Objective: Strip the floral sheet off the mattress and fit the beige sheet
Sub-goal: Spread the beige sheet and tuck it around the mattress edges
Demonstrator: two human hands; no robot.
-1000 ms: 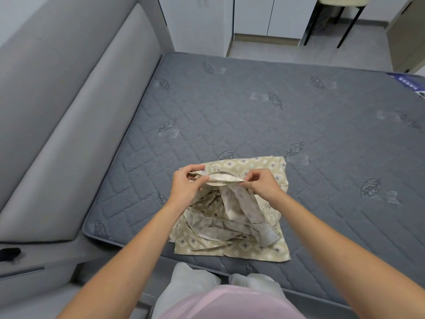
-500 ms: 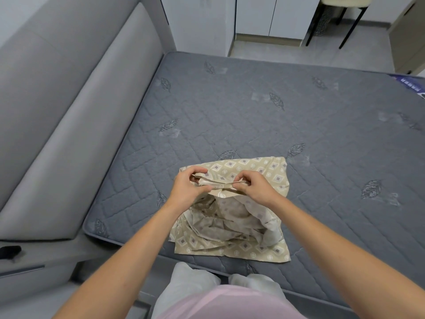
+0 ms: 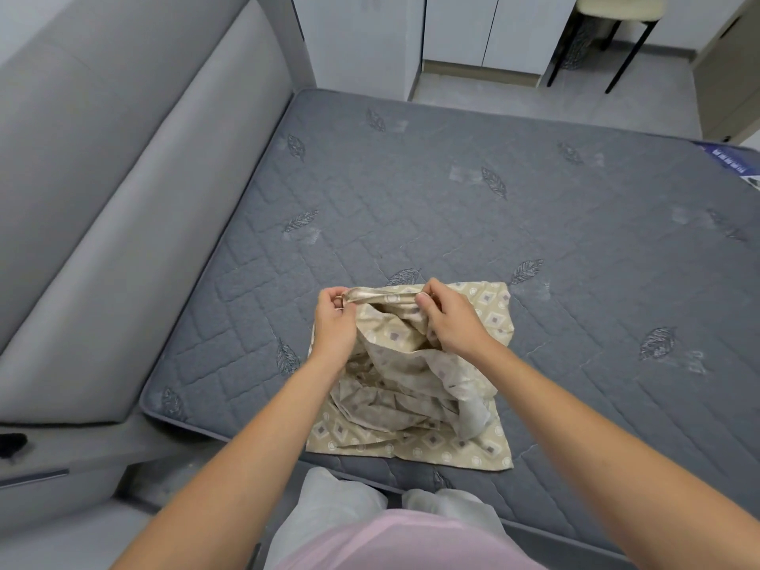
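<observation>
**Beige sheet bundled at near edge, hem in both hands**

Head view: beige sheet (image 3: pixel 411 405), diamond-printed, lies folded and rumpled on the bare grey mattress (image 3: pixel 493 199), near edge, left of centre. Left hand (image 3: pixel 335 322) and right hand (image 3: pixel 450 320) each pinch its gathered hem at the far side of the bundle. No floral sheet in view.

Risks, as judged: lifting from one hem may tangle the folds; a wrong corner chosen means refitting; cloth could slide off the near edge.
</observation>
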